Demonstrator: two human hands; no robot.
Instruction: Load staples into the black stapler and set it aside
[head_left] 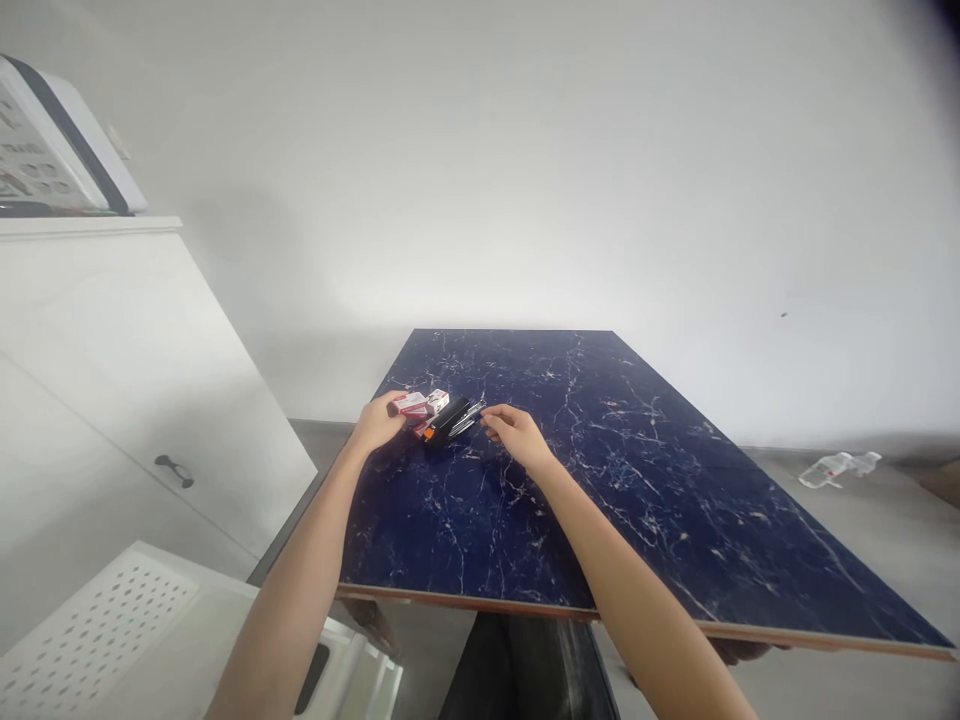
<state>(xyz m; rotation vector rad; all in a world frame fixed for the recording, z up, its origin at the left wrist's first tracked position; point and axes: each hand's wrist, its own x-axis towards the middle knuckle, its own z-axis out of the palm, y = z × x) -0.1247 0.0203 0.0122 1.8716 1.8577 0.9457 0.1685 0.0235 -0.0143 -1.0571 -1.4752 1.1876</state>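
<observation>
My left hand [379,422] is closed around the left end of a small red-and-white box [410,404] at the left side of the table. A smaller white box with red and dark print [437,401] stands right beside it. Just to the right lies a black, slim item with an orange part [448,420], and several thin silver and dark pen-like sticks [468,417] lie along it. My right hand [514,432] is at the far tips of these sticks, thumb and forefinger pinched together. Whatever sits between those fingertips is too small to make out.
The dark blue marble-patterned table [585,480] reaches back to a white wall [525,160]. At left is a white cabinet [112,370] with a boxy white item [67,140] on top. Below stands a white perforated plastic piece [105,630]. A clear plastic bottle [838,468] lies right, on the floor.
</observation>
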